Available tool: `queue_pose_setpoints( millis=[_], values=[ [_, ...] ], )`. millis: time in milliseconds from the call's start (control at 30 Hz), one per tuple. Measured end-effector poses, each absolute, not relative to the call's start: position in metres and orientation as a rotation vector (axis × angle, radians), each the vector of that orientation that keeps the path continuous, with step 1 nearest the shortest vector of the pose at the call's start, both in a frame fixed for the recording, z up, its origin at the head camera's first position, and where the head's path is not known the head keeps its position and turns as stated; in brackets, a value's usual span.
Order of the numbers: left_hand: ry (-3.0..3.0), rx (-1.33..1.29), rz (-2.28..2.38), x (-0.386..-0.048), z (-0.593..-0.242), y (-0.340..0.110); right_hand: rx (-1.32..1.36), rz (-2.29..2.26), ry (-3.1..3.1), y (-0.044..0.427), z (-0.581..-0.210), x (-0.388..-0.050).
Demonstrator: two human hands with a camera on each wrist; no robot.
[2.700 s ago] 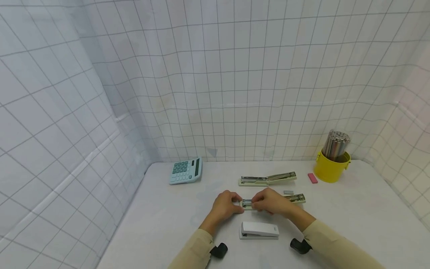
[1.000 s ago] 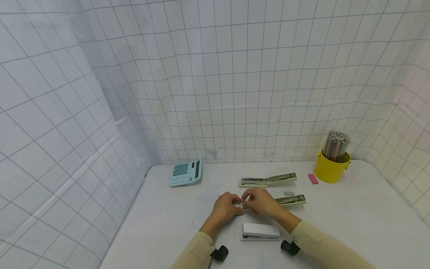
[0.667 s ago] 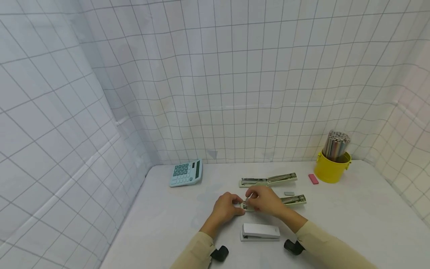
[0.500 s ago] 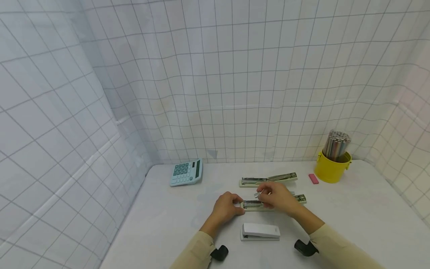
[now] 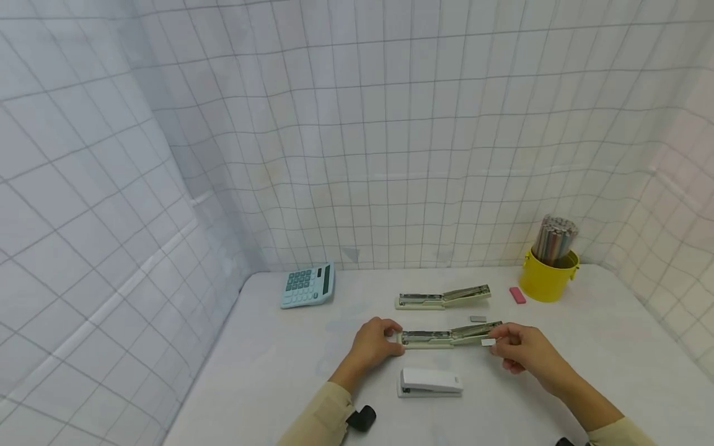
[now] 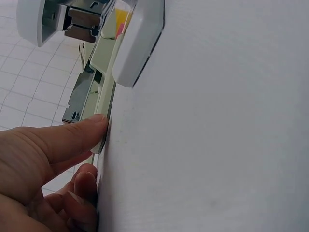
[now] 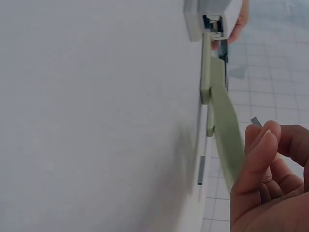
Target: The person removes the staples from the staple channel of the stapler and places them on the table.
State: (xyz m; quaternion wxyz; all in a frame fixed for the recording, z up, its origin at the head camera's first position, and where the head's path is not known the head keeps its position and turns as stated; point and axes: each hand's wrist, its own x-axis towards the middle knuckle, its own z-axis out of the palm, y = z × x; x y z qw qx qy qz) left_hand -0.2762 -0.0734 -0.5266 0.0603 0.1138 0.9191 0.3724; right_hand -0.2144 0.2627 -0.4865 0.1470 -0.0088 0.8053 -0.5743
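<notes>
My left hand [image 5: 372,342] grips the left end of the nearer green stapler [image 5: 426,344], which lies opened out flat on the table. In the left wrist view the thumb of my left hand [image 6: 53,150] presses on the stapler's end [image 6: 100,140]. My right hand [image 5: 527,353] pinches a small staple strip [image 5: 488,342] between thumb and fingertips, beside the stapler's raised right arm. The right wrist view shows the strip's tip [image 7: 256,121] poking out above the fingers of my right hand [image 7: 270,179].
A second opened green stapler [image 5: 421,305] lies behind, and a closed white stapler [image 5: 429,382] in front. Another staple strip [image 5: 478,319], a pink eraser [image 5: 517,295], a yellow bucket [image 5: 543,282] of pencils and a blue calculator [image 5: 308,285] are on the table.
My right hand has moved from the nearer stapler's left part to beyond its right end, carrying the small strip and uncovering the stapler's middle. My left hand keeps its grip.
</notes>
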Motion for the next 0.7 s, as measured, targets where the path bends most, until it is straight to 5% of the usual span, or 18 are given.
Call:
queue_pose_setpoints(
  millis=[700],
  values=[
    [2.375,0.246,1.701,-0.261,-0.517,-0.102,0.161,-1.710,2.203,0.266,-0.521,-0.213]
  ],
)
